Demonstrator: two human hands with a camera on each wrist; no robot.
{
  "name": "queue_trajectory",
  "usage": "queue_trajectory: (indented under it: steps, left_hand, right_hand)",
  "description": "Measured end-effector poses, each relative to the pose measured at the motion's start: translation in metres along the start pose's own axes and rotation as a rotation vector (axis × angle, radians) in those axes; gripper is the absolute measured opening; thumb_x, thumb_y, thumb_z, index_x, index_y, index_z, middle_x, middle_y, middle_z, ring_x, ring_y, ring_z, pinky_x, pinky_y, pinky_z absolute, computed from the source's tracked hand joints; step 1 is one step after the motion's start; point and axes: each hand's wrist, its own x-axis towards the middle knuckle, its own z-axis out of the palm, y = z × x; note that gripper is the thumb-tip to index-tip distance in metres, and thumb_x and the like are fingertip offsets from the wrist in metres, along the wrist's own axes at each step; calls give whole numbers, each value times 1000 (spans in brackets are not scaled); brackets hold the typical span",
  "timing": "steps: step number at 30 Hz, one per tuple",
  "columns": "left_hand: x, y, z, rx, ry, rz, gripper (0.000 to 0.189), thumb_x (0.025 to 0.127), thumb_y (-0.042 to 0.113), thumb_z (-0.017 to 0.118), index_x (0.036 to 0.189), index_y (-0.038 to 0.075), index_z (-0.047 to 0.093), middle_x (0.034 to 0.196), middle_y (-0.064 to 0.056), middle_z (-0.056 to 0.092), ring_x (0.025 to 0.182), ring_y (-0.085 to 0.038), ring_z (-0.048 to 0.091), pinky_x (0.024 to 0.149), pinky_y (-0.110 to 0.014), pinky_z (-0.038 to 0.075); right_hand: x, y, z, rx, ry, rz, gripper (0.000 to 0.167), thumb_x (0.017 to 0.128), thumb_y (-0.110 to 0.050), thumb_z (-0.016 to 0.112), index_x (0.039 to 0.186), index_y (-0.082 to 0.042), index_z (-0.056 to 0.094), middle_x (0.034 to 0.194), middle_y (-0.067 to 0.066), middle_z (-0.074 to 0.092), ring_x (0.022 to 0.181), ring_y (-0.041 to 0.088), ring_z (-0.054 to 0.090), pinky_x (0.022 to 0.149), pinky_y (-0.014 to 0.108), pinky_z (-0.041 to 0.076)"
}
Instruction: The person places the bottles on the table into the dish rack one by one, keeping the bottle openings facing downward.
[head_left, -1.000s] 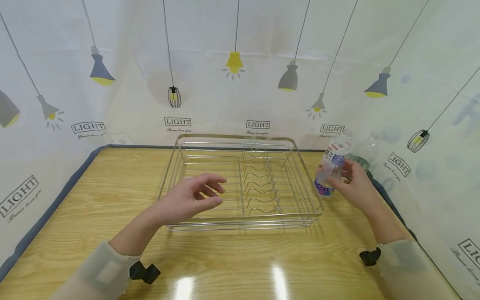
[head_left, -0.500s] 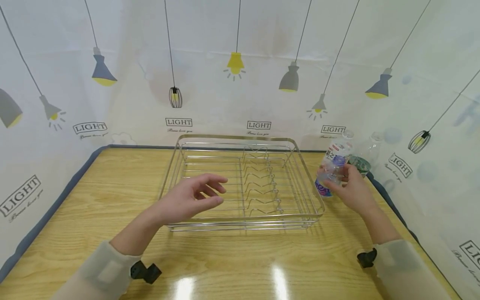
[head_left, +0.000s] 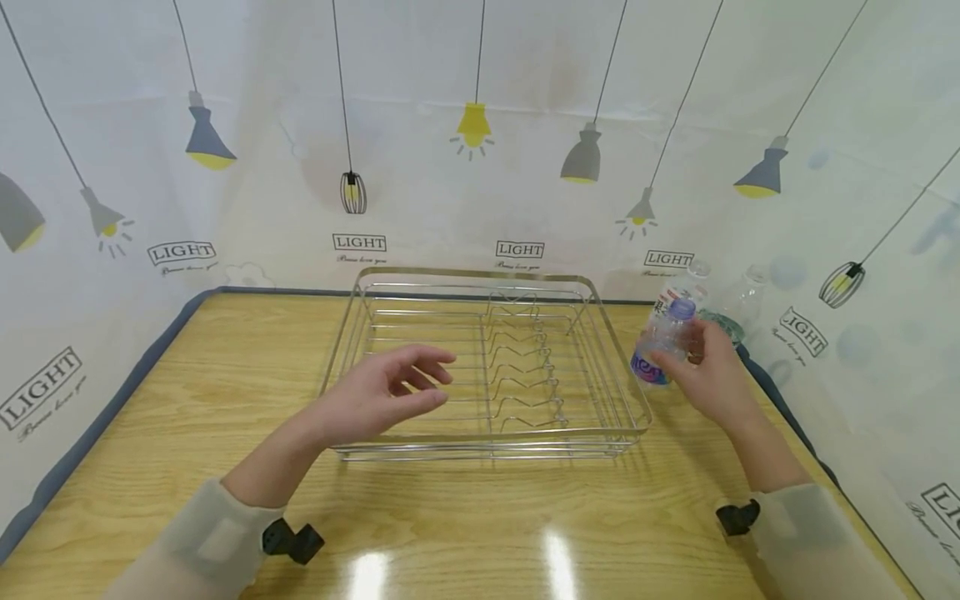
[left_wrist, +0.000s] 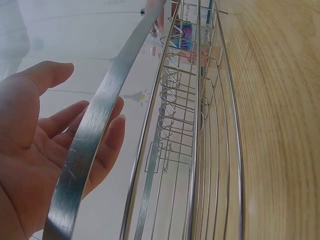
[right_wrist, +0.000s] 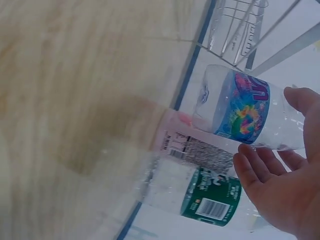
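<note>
My right hand (head_left: 716, 375) holds a clear plastic bottle (head_left: 651, 367) with a purple cap and a purple-blue label, thumb on one side and fingers on the other. In the right wrist view the same bottle (right_wrist: 245, 107) shows its colourful label, with the fingertips at its upper body. A metal wire dish rack (head_left: 491, 434) stands in the middle of the table. Over its front left part hovers my left hand (head_left: 378, 392), fingers loosely bent and holding nothing. The left wrist view has that hand beside the rack's flat metal rim (left_wrist: 95, 125).
Behind the held bottle stand a bottle with a white and pink label (head_left: 667, 296) and a clear bottle with a green label (right_wrist: 212, 197). A patterned cloth wall (head_left: 420, 192) closes off the back and sides of the wooden table (head_left: 465, 517).
The purple-capped bottle has risen slightly and shifted a little away from me, together with my right hand. My left hand has stayed where it was.
</note>
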Motion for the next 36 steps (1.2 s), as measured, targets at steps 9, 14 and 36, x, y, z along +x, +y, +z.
queue_trajectory:
  steps: [9,14,36]
  left_hand:
    - [1,0,-1,15,19,-1,52,107,32,73,156,22,58,137,-2,73,119,-22,72,94,-42,62]
    - [1,0,-2,17,24,-1,52,107,32,73,156,23,58,137,-2,72,119,-22,72,94,-42,63]
    - [12,6,5,-11,8,-1,54,107,37,73,158,26,56,138,2,71,119,-21,71,95,-42,61]
  right_hand:
    - [-4,-28,-13,-15,104,-59,86,107,-34,72,168,3,25,147,31,49,130,43,56,102,34,52]
    - [-4,-46,-18,-4,169,-135,80,104,-25,75,167,-1,32,149,26,49,126,30,53,94,11,42]
    - [-10,-135,22,67,69,-413,74,97,-11,82,160,-4,45,141,20,56,120,31,61,97,12,46]
